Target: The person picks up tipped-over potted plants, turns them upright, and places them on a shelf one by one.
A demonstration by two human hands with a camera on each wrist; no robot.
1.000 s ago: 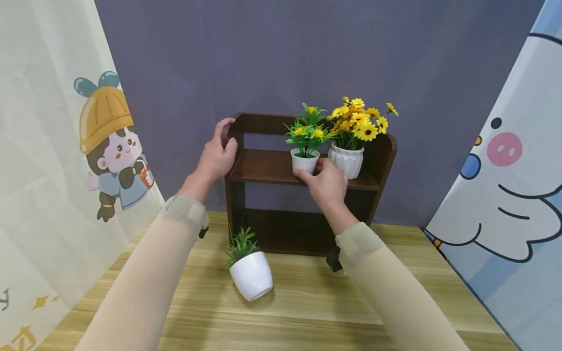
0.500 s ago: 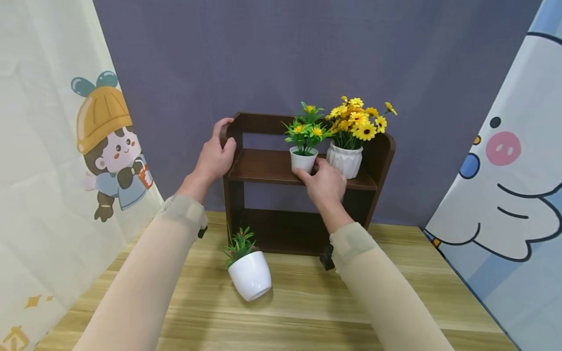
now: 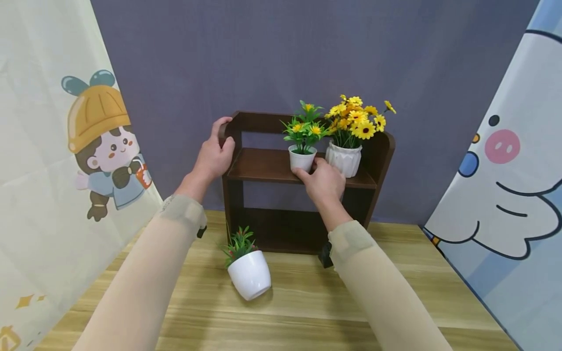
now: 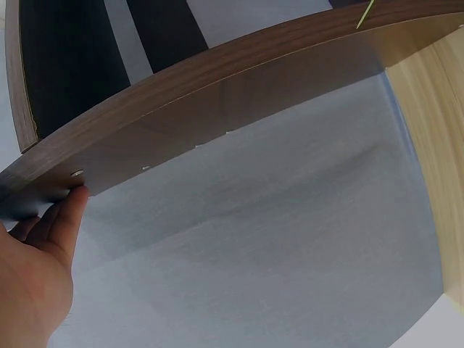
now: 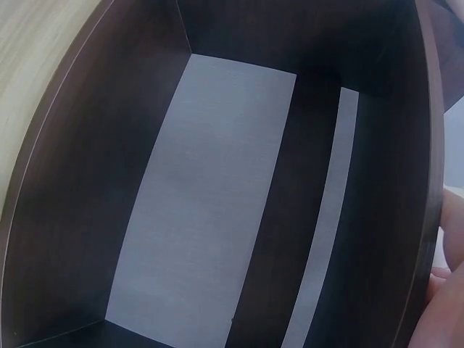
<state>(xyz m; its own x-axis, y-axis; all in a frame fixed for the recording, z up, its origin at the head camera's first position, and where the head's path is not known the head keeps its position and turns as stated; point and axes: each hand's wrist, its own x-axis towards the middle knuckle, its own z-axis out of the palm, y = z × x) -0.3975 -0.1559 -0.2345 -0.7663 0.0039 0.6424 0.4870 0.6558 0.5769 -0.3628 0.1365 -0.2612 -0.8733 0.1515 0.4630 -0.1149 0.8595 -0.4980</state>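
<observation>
A dark brown two-tier shelf (image 3: pixel 263 163) stands at the back of the table. My left hand (image 3: pixel 213 156) grips the top of its left side panel; in the left wrist view, the fingers of that hand (image 4: pixel 36 268) lie against the panel's outer face. With thumb and fingers my right hand (image 3: pixel 326 183) pinches the base of a small white flowerpot (image 3: pixel 301 161) with green leaves and yellow flowers, upright at the upper board's front edge. Just right of it is a ribbed white pot (image 3: pixel 344 161) of yellow daisies. The shelf board hides most of my right hand (image 5: pixel 444 290) in the right wrist view.
A glossy white potted plant (image 3: pixel 250 275) lies tilted on the wooden table (image 3: pixel 281 317) before the shelf's left front. Behind the shelf hangs a grey-purple curtain (image 3: pixel 285 53). Cartoon-printed sheets flank the table on both sides.
The head view has shifted slightly, so the scene sits a little further left. Both hands keep their holds, and the pots stay in place on the shelf.
</observation>
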